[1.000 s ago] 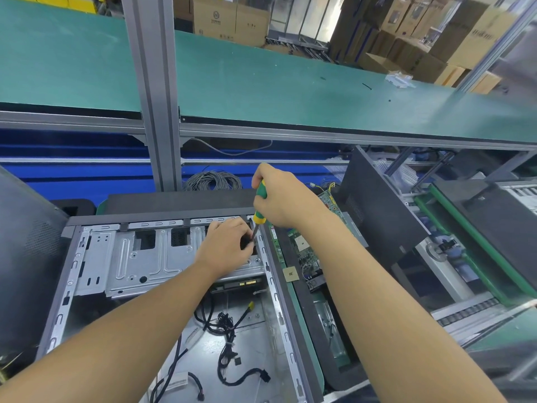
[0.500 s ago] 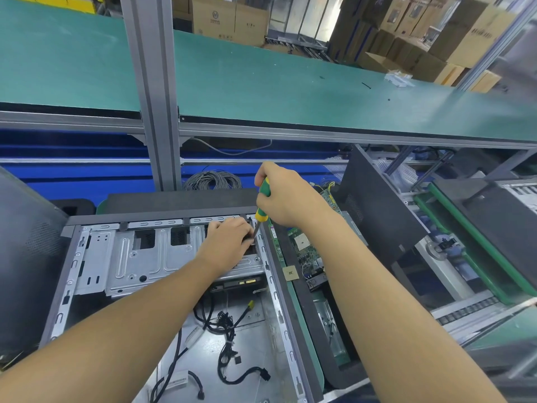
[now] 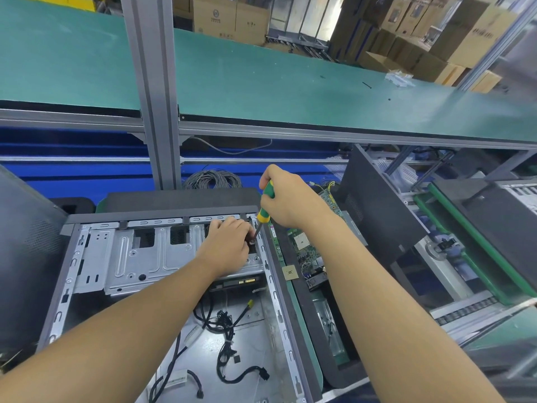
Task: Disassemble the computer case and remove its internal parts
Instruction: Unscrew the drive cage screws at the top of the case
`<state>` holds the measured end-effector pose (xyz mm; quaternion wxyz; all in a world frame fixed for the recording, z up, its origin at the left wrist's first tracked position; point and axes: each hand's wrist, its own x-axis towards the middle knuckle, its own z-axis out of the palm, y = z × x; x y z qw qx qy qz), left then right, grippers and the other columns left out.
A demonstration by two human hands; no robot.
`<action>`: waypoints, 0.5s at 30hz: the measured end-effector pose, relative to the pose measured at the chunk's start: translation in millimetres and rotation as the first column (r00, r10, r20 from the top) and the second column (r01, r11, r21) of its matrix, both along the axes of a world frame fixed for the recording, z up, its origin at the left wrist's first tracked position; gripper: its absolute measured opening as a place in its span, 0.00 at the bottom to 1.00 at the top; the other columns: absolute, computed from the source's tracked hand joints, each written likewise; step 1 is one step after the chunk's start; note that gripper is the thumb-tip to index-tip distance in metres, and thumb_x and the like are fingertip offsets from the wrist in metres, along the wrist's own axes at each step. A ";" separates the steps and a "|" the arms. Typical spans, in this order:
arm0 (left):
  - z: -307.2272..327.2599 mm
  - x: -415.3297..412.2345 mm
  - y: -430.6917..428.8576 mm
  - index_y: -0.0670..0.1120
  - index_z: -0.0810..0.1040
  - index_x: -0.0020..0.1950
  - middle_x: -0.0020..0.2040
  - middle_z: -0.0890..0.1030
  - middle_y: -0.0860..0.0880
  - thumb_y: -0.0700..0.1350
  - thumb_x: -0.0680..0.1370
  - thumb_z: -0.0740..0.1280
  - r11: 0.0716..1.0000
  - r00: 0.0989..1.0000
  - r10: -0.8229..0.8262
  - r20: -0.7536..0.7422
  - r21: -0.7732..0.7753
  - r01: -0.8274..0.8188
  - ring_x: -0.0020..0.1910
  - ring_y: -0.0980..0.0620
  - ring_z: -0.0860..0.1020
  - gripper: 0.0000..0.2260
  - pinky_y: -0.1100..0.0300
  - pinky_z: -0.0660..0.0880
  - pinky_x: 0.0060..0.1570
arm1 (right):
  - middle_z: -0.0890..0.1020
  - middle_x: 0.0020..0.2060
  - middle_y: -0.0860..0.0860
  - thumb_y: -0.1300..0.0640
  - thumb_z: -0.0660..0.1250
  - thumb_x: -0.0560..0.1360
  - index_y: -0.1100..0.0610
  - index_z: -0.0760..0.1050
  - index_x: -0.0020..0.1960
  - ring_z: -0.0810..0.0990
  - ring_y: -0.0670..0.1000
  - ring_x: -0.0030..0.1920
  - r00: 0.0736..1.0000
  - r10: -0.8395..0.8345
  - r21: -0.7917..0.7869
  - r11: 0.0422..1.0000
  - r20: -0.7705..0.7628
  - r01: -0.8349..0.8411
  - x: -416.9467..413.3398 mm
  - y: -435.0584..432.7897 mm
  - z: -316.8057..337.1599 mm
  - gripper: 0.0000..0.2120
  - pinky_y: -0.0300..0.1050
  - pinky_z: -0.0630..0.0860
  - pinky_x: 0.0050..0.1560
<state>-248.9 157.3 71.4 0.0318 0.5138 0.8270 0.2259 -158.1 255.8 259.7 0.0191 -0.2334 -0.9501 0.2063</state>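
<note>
An open grey computer case point(image 3: 72, 274) lies flat in front of me, with a silver drive cage point(image 3: 136, 257) across its far end and loose black cables point(image 3: 229, 330) on its floor. My right hand point(image 3: 290, 199) grips a green and yellow screwdriver point(image 3: 266, 207), tip down at the cage's right corner. My left hand point(image 3: 229, 242) rests on the cage there, fingertips at the screwdriver's tip by a small screw. The fingers hide the spot under them.
A green circuit board point(image 3: 305, 245) lies on a black panel right of the case. A dark side panel point(image 3: 374, 205) leans further right. An aluminium post point(image 3: 151, 91) rises behind the case, under a green shelf point(image 3: 290, 88). A coil of grey cable point(image 3: 213, 178) sits behind.
My right hand and the screwdriver have shifted slightly, the handle turning in the grip. My left hand's fingers stay at the tip. The case has not moved.
</note>
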 end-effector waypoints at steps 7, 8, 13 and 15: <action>1.3 -1.3 0.1 0.55 0.74 0.53 0.53 0.77 0.60 0.45 0.78 0.61 1.000 0.999 0.005 0.047 0.019 -0.006 0.59 0.55 0.70 0.07 0.54 0.60 0.63 | 0.71 0.37 0.48 0.62 0.62 0.79 0.55 0.69 0.56 0.70 0.49 0.32 1.000 -0.002 -0.016 1.000 0.003 0.002 -1.5 1.1 -1.8 0.07 0.47 0.71 0.34; 1.1 -1.3 0.3 0.54 0.75 0.53 0.53 0.77 0.60 0.45 0.78 0.61 1.000 0.999 0.006 0.046 0.021 -0.007 0.59 0.55 0.70 0.07 0.54 0.60 0.63 | 0.71 0.37 0.48 0.62 0.62 0.79 0.55 0.69 0.56 0.70 0.49 0.32 1.000 0.000 -0.019 1.000 0.004 0.000 -1.4 1.1 -1.5 0.07 0.47 0.71 0.34; 1.1 -1.4 0.0 0.55 0.75 0.52 0.51 0.77 0.60 0.45 0.78 0.61 0.999 0.998 0.012 0.060 0.030 -0.014 0.58 0.55 0.71 0.06 0.54 0.60 0.63 | 0.71 0.37 0.47 0.62 0.62 0.79 0.55 0.69 0.56 0.69 0.49 0.31 1.000 0.005 -0.008 1.000 -0.008 -0.005 -1.4 0.0 0.5 0.06 0.46 0.66 0.31; 1.0 -1.7 0.1 0.54 0.75 0.51 0.51 0.77 0.59 0.46 0.78 0.61 1.000 0.999 0.013 0.044 0.026 -0.014 0.56 0.54 0.71 0.05 0.53 0.61 0.62 | 0.71 0.37 0.48 0.61 0.62 0.79 0.55 0.69 0.55 0.69 0.49 0.31 1.000 0.004 -0.014 1.000 -0.011 -0.004 -1.8 -0.5 1.4 0.06 0.45 0.64 0.31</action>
